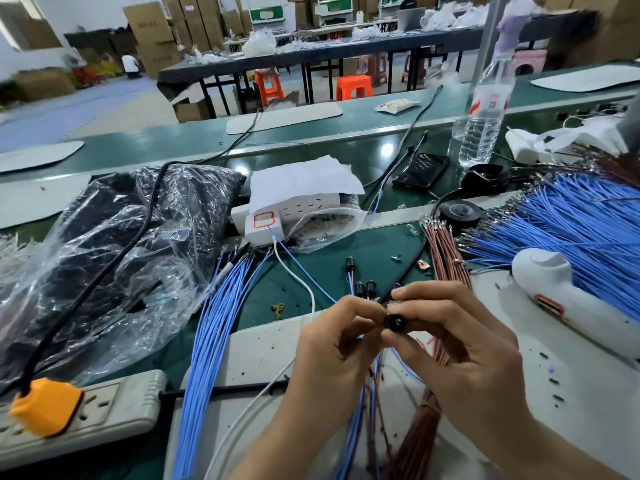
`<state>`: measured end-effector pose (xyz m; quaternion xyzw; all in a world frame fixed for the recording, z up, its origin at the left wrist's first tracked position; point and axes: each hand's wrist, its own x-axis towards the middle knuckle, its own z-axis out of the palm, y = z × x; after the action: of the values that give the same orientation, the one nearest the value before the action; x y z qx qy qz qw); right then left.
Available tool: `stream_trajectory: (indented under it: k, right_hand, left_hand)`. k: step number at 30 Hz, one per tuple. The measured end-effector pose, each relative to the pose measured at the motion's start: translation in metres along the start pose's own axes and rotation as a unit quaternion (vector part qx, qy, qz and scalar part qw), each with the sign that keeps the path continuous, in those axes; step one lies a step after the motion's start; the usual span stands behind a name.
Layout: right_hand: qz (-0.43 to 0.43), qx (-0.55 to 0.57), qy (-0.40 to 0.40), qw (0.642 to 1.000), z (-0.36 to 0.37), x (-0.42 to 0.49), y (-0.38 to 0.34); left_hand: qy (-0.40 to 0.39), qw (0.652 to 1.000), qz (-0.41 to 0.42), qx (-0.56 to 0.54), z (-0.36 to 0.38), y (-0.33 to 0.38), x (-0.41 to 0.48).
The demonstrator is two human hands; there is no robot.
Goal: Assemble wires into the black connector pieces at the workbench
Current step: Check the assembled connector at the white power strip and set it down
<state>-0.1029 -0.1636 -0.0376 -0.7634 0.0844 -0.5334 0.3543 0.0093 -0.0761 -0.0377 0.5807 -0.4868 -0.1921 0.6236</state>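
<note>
Your two hands meet low in the middle of the view, above the pale mat on the green bench. Your right hand pinches a small round black connector piece between thumb and forefinger, its open end facing you. Your left hand closes thumb and fingertips just beside the connector's left edge; what it grips there is too small to tell, though a blue wire shows at its fingertips. Blue and brown wires hang down below both hands.

Three more black connector pieces, each with short wires attached, lie on the bench just beyond your hands. A bundle of brown wires with metal terminals runs from the bench edge toward your right hand. A fan of loose blue wires lies to the left of your hands, and a far larger heap of blue wires fills the right side. A roll of black tape sits between the brown bundle and that heap. A white handheld tool rests at the right, a grey power strip with an orange plug at the lower left, and a clear water bottle stands at the far side.
</note>
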Motion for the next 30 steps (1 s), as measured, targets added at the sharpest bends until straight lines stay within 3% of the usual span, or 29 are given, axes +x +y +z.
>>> stream_trajectory:
  k: [3, 8, 30]
  right_hand:
    - [-0.012, -0.015, -0.006, 1.000, -0.0007, 0.0008, 0.0005]
    - [-0.023, -0.060, -0.017, 0.998, -0.0003, 0.0005, 0.0014]
    - [-0.028, -0.071, -0.039, 0.996, 0.0013, 0.0008, -0.0023]
  left_hand:
    - [-0.004, 1.000, -0.005, 0.004, -0.0019, 0.0021, -0.0006]
    - [-0.041, 0.994, -0.050, -0.093, -0.0077, 0.0058, -0.0005]
    - [-0.022, 0.999, -0.021, -0.015, -0.0048, 0.0047, 0.0006]
